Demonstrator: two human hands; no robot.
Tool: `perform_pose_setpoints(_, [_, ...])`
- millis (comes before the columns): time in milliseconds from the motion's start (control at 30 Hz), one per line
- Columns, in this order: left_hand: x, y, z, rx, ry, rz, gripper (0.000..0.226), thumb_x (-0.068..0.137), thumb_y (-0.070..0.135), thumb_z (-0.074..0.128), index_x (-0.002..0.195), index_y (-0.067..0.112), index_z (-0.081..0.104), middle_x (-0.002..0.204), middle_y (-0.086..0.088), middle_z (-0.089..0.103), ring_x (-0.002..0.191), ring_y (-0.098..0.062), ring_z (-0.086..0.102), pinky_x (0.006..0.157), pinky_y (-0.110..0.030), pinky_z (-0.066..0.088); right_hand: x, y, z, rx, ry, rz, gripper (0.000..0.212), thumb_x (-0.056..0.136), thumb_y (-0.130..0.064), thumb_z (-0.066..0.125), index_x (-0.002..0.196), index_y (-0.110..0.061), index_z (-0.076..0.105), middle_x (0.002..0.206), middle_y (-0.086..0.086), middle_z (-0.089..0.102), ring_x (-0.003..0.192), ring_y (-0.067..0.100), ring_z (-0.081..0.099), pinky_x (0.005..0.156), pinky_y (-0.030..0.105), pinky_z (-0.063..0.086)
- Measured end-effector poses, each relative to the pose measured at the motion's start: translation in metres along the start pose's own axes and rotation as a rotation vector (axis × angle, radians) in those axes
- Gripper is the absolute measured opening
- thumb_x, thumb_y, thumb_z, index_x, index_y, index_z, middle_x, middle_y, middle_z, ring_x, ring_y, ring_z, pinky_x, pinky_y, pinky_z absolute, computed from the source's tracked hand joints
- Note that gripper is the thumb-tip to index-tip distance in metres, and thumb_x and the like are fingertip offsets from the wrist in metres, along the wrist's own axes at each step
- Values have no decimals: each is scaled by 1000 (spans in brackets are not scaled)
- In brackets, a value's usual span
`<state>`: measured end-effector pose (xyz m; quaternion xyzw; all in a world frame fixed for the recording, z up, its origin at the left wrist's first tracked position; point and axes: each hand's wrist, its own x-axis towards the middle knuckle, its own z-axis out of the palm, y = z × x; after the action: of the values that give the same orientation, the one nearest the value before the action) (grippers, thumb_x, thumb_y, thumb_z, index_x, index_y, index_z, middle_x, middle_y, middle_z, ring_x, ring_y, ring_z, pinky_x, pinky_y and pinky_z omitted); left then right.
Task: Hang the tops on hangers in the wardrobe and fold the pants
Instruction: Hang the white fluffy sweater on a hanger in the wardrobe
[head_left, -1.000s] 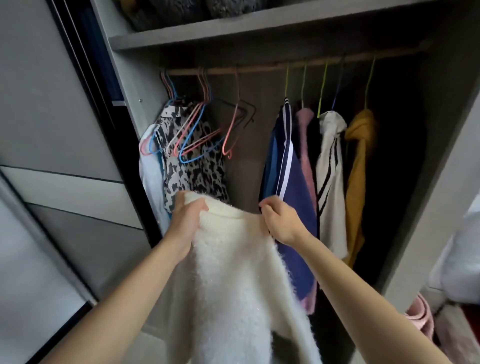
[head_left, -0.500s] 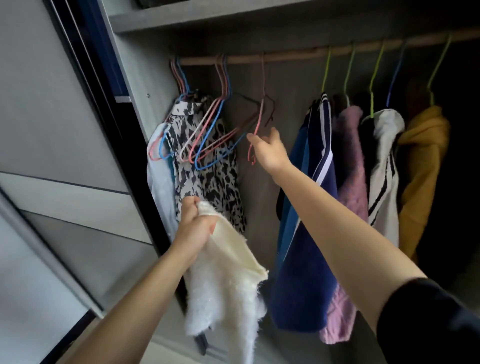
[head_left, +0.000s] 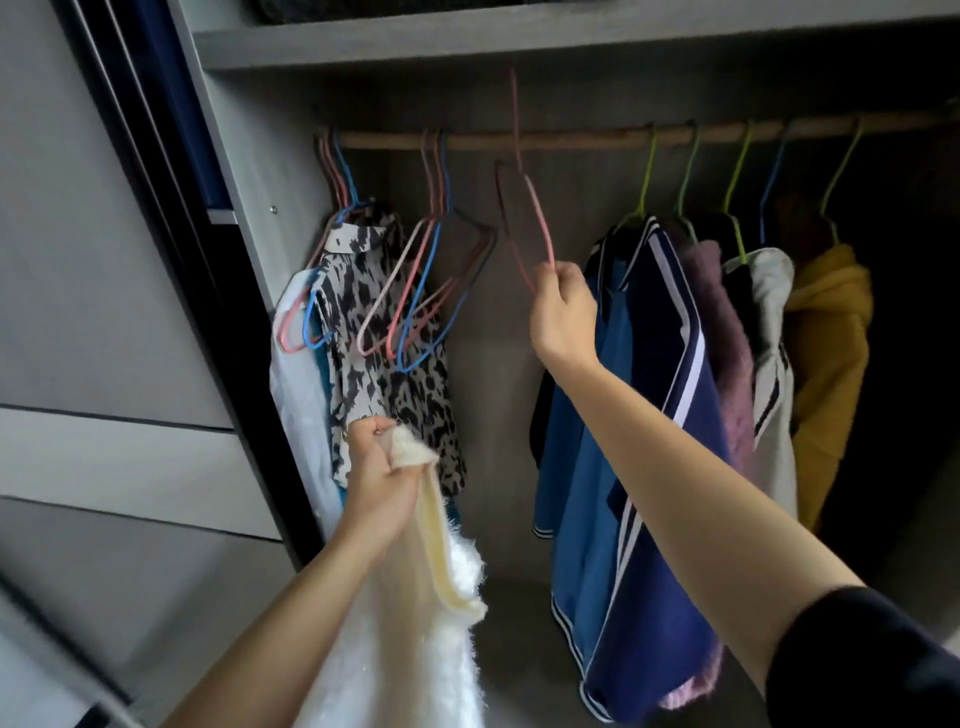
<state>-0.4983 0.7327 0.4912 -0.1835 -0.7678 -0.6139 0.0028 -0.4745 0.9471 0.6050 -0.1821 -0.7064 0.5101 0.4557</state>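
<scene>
My left hand (head_left: 382, 480) grips a fluffy white sweater (head_left: 410, 639) by its collar; the rest hangs down below the wardrobe opening. My right hand (head_left: 563, 312) pinches the lower end of a pink wire hanger (head_left: 535, 223), which is lifted with its hook above the wooden rail (head_left: 571, 139). Several empty pink and blue hangers (head_left: 431, 291) hang on the rail to the left of it.
A black-and-white patterned blouse (head_left: 384, 374) and a white top (head_left: 298, 395) hang at the left. At the right hang a navy striped jacket (head_left: 660, 426), a pink fuzzy top (head_left: 727, 353), a white top (head_left: 774, 374) and a mustard one (head_left: 826, 364). A shelf (head_left: 519, 36) runs above.
My right hand let go of the sweater, reached up to the hangers and now lifts a pink hanger off the rail. The sweater hangs from my left hand alone.
</scene>
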Motion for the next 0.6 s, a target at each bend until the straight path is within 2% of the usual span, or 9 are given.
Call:
perform_pose_setpoints(33, [2, -3, 1, 6, 11, 37, 48, 85, 10, 71, 112, 34, 39, 106, 9, 56, 82, 7, 57, 59, -6, 39, -11, 7, -5, 8, -2, 2, 29, 101, -41, 38, 95, -18, 55, 74, -10, 55, 58, -6, 52, 53, 11, 41])
perform_pose_setpoints(100, [7, -7, 6, 38, 18, 123, 53, 82, 5, 70, 118, 31, 42, 116, 6, 52, 101, -5, 57, 76, -8, 41, -33, 27, -17, 3, -12, 37, 36, 95, -46, 43, 78, -14, 44, 66, -5, 46, 52, 3, 43, 55, 24, 41])
perform_pose_setpoints(200, [10, -6, 13, 72, -41, 176, 71, 83, -4, 63, 139, 27, 33, 119, 9, 47, 115, -14, 50, 100, -27, 41, -61, 59, -44, -15, -6, 135, 44, 95, -46, 49, 65, -18, 34, 55, 0, 40, 52, 24, 50, 50, 40, 42])
perform_pose_setpoints(300, [12, 1, 16, 142, -93, 232, 97, 80, -10, 59, 153, 29, 9, 107, 21, 43, 101, -8, 53, 90, -25, 43, -86, 89, -72, -25, -31, 198, 49, 96, -48, 53, 57, -23, 34, 45, -8, 36, 44, 30, 59, 40, 31, 44])
perform_pose_setpoints(367, [16, 10, 18, 188, -113, 259, 108, 78, -12, 56, 154, 37, -3, 104, 19, 47, 84, -7, 55, 74, -27, 48, -100, 106, -89, -53, -70, 203, 53, 94, -52, 54, 52, -27, 33, 43, -7, 34, 44, 34, 63, 40, 25, 41])
perform_pose_setpoints(433, [20, 24, 25, 202, -138, 280, 114, 79, -12, 54, 150, 47, -12, 112, 10, 51, 81, -3, 53, 62, -24, 48, -112, 119, -107, -123, -102, 197, 57, 90, -59, 52, 50, -23, 33, 41, -2, 39, 45, 32, 65, 39, 23, 41])
perform_pose_setpoints(467, [21, 31, 30, 201, -155, 292, 115, 79, -13, 53, 149, 50, -14, 118, 8, 51, 85, 0, 52, 62, -22, 47, -117, 125, -116, -159, -116, 189, 59, 88, -62, 51, 50, -19, 34, 41, 4, 43, 45, 29, 65, 40, 24, 42])
perform_pose_setpoints(533, [22, 41, 41, 223, -182, 347, 115, 79, -11, 51, 149, 52, -14, 116, 21, 48, 87, 4, 48, 66, -22, 46, -125, 131, -135, -225, -170, 150, 62, 88, -61, 48, 53, -10, 39, 43, 14, 51, 46, 29, 64, 42, 28, 45])
perform_pose_setpoints(600, [21, 47, 50, 270, -210, 383, 109, 79, -8, 51, 151, 53, -5, 130, 23, 46, 84, -2, 55, 62, -25, 44, -131, 133, -151, -307, -249, 102, 60, 90, -58, 45, 58, -7, 45, 48, 14, 57, 51, 35, 61, 47, 37, 46])
